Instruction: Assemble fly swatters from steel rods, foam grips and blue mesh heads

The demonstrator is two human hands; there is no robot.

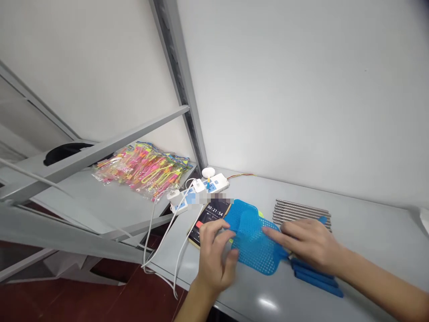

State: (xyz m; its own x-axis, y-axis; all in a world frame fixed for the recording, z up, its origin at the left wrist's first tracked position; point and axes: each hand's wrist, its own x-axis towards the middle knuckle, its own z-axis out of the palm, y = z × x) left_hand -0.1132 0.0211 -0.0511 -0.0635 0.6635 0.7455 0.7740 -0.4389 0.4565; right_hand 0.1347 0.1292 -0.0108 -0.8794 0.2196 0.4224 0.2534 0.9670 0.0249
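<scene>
Blue mesh fly swatter heads (256, 250) lie overlapping in front of me, the upper one slightly blurred. My right hand (311, 243) is over the narrow neck end of the upper head, index finger stretched across the mesh; its thumb is hidden. At the left edge of the mesh, my left hand (216, 252) is open, with fingers curved and a gap between thumb and forefinger. Behind my right hand lie several thin metal rods (298, 209) side by side. Blue tube-like handles (318, 278) lie beneath and in front of that hand, partly covered.
A phone (212, 212) showing a running timer lies left of the mesh. Beyond it is a white power strip (219, 182) with plugs and trailing white cables (177, 264). Bagged colourful items (147, 167) sit on the left shelf, behind a grey metal bar (100, 152).
</scene>
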